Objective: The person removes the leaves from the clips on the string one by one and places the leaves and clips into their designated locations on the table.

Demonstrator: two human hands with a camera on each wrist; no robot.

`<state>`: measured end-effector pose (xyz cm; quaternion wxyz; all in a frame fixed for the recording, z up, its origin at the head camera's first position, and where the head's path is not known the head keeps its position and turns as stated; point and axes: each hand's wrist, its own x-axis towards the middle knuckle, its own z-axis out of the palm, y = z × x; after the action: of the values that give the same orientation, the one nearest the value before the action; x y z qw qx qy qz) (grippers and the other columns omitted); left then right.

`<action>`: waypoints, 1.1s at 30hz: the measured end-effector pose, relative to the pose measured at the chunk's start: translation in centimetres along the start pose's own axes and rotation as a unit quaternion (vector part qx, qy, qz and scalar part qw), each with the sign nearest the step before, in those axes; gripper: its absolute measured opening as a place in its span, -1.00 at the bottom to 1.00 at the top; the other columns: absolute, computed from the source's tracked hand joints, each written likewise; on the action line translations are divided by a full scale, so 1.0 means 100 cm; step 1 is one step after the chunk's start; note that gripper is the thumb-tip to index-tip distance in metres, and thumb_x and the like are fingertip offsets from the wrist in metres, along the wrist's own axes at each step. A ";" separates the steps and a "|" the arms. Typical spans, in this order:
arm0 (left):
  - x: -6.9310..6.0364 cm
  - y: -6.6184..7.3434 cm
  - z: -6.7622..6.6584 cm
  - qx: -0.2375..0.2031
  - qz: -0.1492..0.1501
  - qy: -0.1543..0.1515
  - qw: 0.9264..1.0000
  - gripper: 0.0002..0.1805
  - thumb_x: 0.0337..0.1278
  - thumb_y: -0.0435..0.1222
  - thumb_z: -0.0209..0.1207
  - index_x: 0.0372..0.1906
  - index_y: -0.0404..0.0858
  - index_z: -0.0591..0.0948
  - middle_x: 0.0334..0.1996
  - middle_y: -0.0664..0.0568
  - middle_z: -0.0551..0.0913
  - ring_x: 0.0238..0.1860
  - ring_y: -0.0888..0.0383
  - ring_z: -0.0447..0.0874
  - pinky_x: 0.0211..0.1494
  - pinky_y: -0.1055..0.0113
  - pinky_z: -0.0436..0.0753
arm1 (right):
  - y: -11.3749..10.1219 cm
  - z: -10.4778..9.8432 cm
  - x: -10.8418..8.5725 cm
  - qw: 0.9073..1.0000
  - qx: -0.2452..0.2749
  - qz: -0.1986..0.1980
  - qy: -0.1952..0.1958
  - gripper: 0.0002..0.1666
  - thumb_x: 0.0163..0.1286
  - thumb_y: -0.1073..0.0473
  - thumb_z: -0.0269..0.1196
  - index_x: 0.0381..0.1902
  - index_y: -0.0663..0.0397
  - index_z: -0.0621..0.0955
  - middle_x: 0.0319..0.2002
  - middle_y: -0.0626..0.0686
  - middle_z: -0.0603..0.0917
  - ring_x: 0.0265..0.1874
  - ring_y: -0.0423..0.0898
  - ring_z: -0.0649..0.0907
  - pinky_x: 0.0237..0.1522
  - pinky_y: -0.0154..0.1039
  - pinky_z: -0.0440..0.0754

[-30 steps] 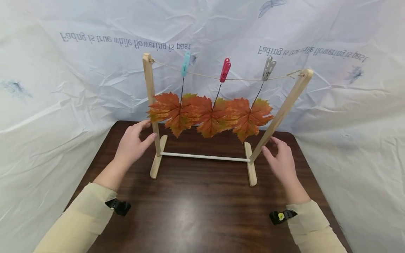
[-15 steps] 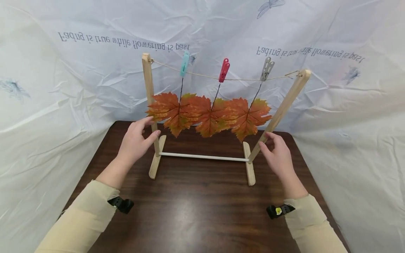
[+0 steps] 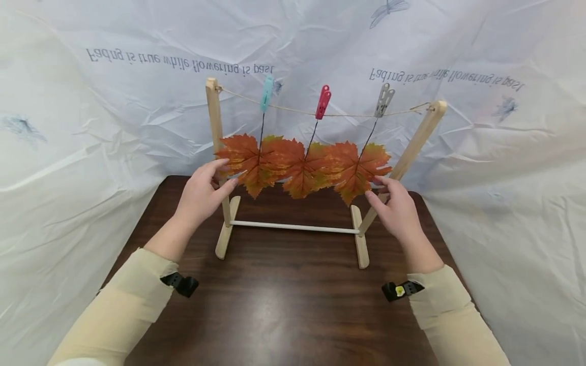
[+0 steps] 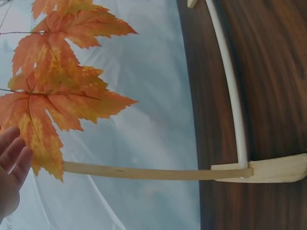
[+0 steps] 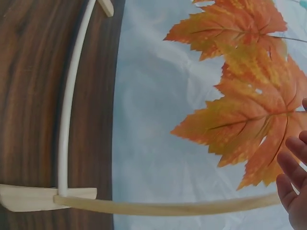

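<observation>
Three orange maple leaves hang in a row, the left leaf [image 3: 247, 157], the middle leaf [image 3: 299, 170] and the right leaf [image 3: 352, 170]. Their stems are clipped by a light-blue clothespin [image 3: 267, 94], a red clothespin [image 3: 323, 101] and a grey clothespin [image 3: 384, 100] on a string [image 3: 293, 108]. My left hand [image 3: 200, 193], fingers loosely extended, is at the left leaf's outer edge, in front of the left post [image 3: 213, 114]. Mirroring it, my right hand [image 3: 399, 208] is at the right leaf's edge by the right post [image 3: 418, 140]. Whether fingertips touch the leaves I cannot tell.
The wooden stand rests on flat feet [image 3: 360, 249], joined low by a white rod [image 3: 293, 226]. Beneath it lies a dark brown table [image 3: 274, 305]. White printed sheeting [image 3: 114, 101] rises behind and at both sides.
Both hands have moved up and inward from the lower posts to the outer leaves' edges. The stand and the hanging leaves stay where they were.
</observation>
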<state>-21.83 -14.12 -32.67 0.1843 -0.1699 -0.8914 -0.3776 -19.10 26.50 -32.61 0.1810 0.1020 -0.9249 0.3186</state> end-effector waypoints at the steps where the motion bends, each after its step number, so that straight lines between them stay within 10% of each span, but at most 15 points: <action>1: 0.002 0.002 0.000 -0.001 0.001 0.001 1.000 -0.45 0.25 -0.14 0.15 0.26 -0.31 0.40 0.00 -0.17 0.54 -0.12 -0.08 0.51 -0.06 0.05 0.48 | -0.003 0.000 0.002 1.000 0.001 -0.002 -0.004 -0.42 0.40 0.03 0.13 0.24 0.30 0.39 0.09 0.26 0.47 -0.04 0.15 0.50 -0.06 0.07 0.43; 33: 0.045 0.032 0.011 -0.095 -0.049 0.012 0.994 -0.50 0.23 -0.05 0.15 0.23 -0.11 0.46 -0.02 0.06 0.59 -0.27 0.11 0.49 -0.24 0.22 0.47 | -0.074 0.003 0.050 0.996 0.073 -0.038 -0.042 -0.42 0.38 -0.04 0.15 0.27 0.08 0.41 0.12 0.05 0.51 -0.19 -0.04 0.52 -0.17 -0.10 0.47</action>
<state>-24.57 -10.44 -29.39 0.1590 -0.1382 -0.8566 -0.4711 -21.51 20.16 -26.70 0.1458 0.1629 -0.9014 0.3737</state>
